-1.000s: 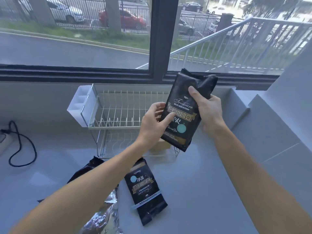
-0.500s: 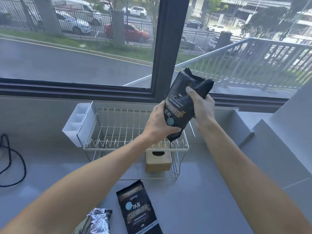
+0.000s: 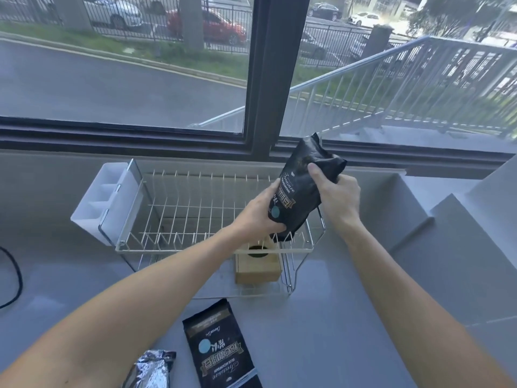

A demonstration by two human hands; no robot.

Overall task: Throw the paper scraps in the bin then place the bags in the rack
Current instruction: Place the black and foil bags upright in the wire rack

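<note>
Both hands hold a black coffee bag (image 3: 300, 189) upright at the right end of the white wire rack (image 3: 195, 219), its bottom edge down among the rack's front prongs. My left hand (image 3: 257, 217) grips its lower left side, and my right hand (image 3: 337, 196) clasps its crumpled top. A second black bag (image 3: 221, 348) lies flat on the counter in front of the rack. A silver foil bag (image 3: 152, 369) lies at the bottom edge, left of it.
A wooden box (image 3: 257, 266) with a round dark hole stands on the rack's lower tier. A white plastic cutlery holder (image 3: 103, 203) hangs on the rack's left end. A black cable (image 3: 14, 275) loops at far left. Grey stepped ledges (image 3: 447, 219) rise at right, the window behind.
Both hands carried the black bag forward and down from mid-air to the rack's right end. The view shifted forward, so the flat bag and foil bag sit lower in frame.
</note>
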